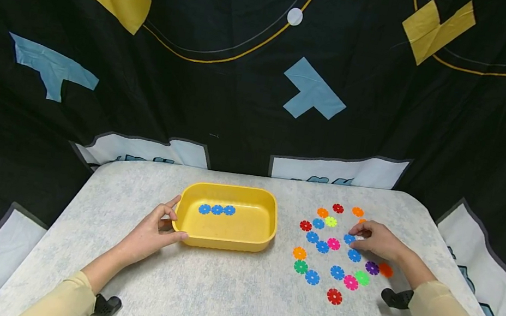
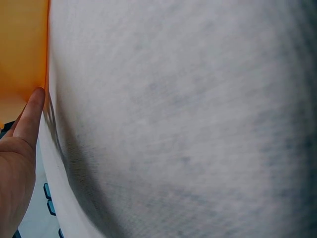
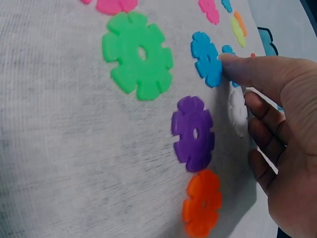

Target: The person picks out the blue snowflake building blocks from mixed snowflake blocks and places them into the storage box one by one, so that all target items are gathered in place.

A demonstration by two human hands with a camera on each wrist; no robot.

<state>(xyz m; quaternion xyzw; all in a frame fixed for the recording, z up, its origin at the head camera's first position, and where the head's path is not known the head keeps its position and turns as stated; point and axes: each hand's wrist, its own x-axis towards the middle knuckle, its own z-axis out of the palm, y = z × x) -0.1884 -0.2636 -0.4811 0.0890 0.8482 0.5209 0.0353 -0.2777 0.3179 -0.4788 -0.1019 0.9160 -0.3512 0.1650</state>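
My left hand (image 1: 157, 227) holds the left end of a yellow plastic tray (image 1: 224, 244), thumb at its front corner and fingers along the left wall. Three blue flower-shaped discs (image 1: 217, 210) lie in a row inside the tray. In the left wrist view, a finger (image 2: 30, 116) presses against the tray's side (image 2: 22, 49). At the right, my right hand (image 1: 380, 241) has thumb and index finger at the edges of a blue flower-shaped disc (image 1: 349, 239). Another blue disc (image 3: 205, 59) lies beside the thumb in the right wrist view, and a white disc (image 3: 238, 111) sits near the curled fingers.
Several loose flower discs spread over the table (image 1: 229, 309) right of the tray, among them a green disc (image 3: 138, 57), a purple disc (image 3: 193, 134), an orange disc (image 3: 202, 203) and a red disc (image 1: 334, 296). A black curtain (image 1: 238, 122) hangs behind the table.
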